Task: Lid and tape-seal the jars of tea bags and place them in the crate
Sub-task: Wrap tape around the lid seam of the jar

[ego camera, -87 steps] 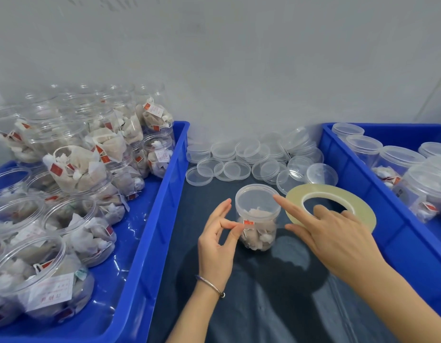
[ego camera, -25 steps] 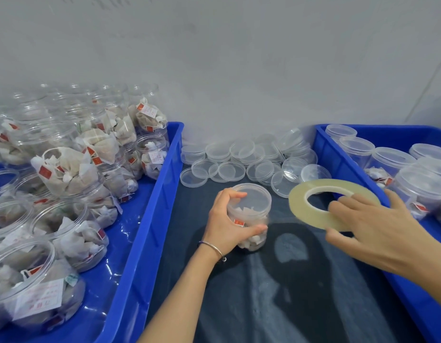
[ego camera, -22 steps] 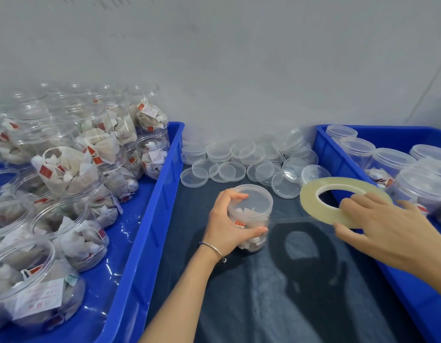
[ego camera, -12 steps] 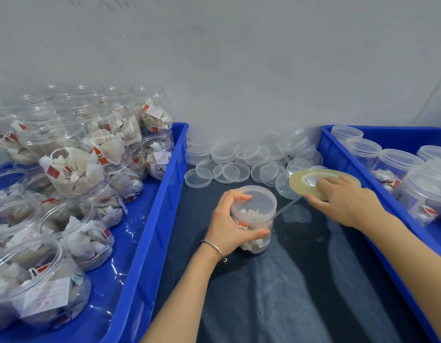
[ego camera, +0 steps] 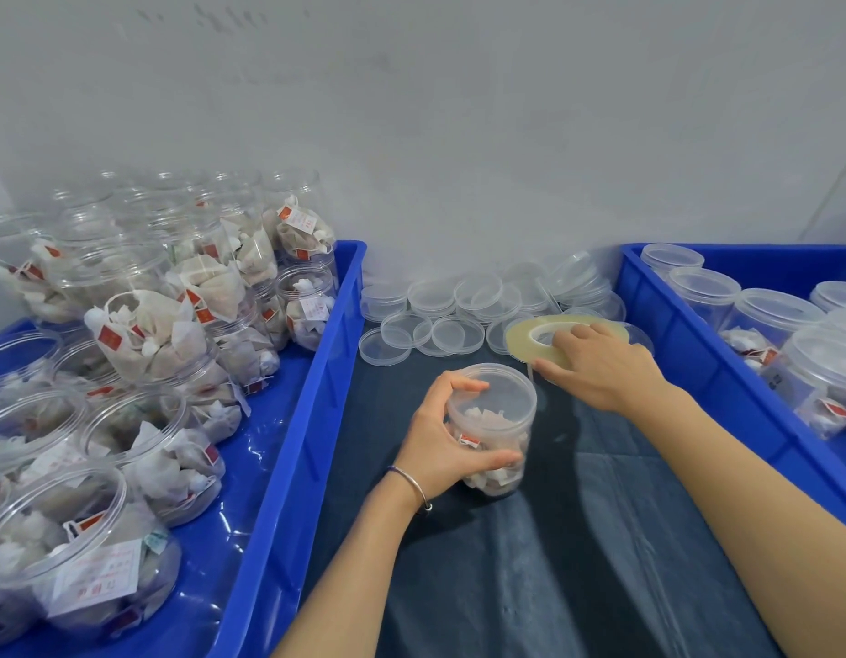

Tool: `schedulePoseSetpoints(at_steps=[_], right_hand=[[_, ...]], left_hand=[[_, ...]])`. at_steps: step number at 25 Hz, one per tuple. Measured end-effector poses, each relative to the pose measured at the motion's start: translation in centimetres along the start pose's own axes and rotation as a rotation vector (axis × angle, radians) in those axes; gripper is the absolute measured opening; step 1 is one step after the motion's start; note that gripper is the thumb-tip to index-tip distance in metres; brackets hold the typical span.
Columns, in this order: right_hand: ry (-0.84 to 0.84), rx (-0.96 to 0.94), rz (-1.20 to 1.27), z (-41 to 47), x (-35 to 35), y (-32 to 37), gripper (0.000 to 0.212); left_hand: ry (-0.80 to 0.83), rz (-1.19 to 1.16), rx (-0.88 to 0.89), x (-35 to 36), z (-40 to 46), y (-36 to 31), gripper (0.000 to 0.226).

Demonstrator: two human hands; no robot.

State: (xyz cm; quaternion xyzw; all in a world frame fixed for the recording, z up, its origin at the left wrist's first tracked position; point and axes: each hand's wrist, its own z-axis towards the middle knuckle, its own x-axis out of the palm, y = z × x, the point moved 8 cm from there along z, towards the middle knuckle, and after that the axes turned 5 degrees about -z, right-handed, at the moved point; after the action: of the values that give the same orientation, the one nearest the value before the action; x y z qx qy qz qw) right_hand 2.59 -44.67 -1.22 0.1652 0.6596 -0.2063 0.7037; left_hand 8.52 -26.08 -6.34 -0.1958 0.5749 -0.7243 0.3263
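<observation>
Left crate (ego camera: 297,448): bright blue. Right crate (ego camera: 696,368): bright blue. Table cloth (ego camera: 577,539): dark slate blue. Jars (ego camera: 160,444) and loose lids (ego camera: 459,334): clear, colourless. Tea bags (ego camera: 155,334): beige-grey with white, tags red. Jar label (ego camera: 98,584): white, red print. Tape roll (ego camera: 521,339): pale translucent yellow. Bracelet (ego camera: 411,482): silver. Wall (ego camera: 459,135): plain grey-white.
</observation>
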Motion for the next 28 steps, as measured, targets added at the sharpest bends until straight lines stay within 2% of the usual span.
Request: schedulePoseSetpoints(at_steps=[4, 6, 10, 12, 13, 15, 17, 18, 21, 23, 28], right_hand=[[-0.015, -0.005, -0.008, -0.6, -0.2, 0.5, 0.052], [-0.061, 0.025, -0.010, -1.3, -0.4, 0.0, 0.051], [-0.066, 0.043, -0.030, -2.8, 0.0, -0.7, 0.046], [-0.071, 0.042, -0.044, -3.3, 0.1, -0.5, 0.045], [-0.080, 0.038, -0.045, -3.6, 0.0, -0.3, 0.045], [-0.107, 0.025, -0.046, -4.1, -0.5, 0.1, 0.048], [-0.146, 0.018, -0.090, -4.6, -1.6, 0.1, 0.051], [-0.161, 0.008, -0.146, -4.8, -2.2, -0.1, 0.052], [-0.168, -0.080, -0.302, -5.8, -3.3, -0.1, 0.057], [-0.166, -0.135, -0.322, -6.5, -3.5, 0.0, 0.059], [-0.124, -0.178, -0.300, -7.7, -3.9, -1.6, 0.051]], left_hand=[[0.087, -0.021, -0.090, -0.7, 0.1, 0.3, 0.100], [0.118, 0.081, -0.110, -1.1, 0.4, -0.5, 0.095], [0.081, 0.447, -0.142, -1.9, -0.2, -1.7, 0.095], [0.092, 0.512, -0.186, 0.0, -0.6, -1.9, 0.095], [0.047, 0.524, -0.202, 0.9, -0.6, -1.9, 0.099], [-0.157, 0.498, -0.183, 1.7, -0.5, -2.3, 0.099], [-0.329, 0.395, -0.092, 0.8, -0.3, -2.9, 0.078], [-0.346, 0.349, -0.054, 0.2, 0.0, -2.9, 0.069], [-0.231, 0.303, -0.012, -1.2, 0.7, -2.3, 0.061], [-0.183, 0.314, 0.015, -1.6, 0.9, -2.3, 0.061], [-0.157, 0.291, 0.036, -1.8, 1.2, -2.2, 0.060]])
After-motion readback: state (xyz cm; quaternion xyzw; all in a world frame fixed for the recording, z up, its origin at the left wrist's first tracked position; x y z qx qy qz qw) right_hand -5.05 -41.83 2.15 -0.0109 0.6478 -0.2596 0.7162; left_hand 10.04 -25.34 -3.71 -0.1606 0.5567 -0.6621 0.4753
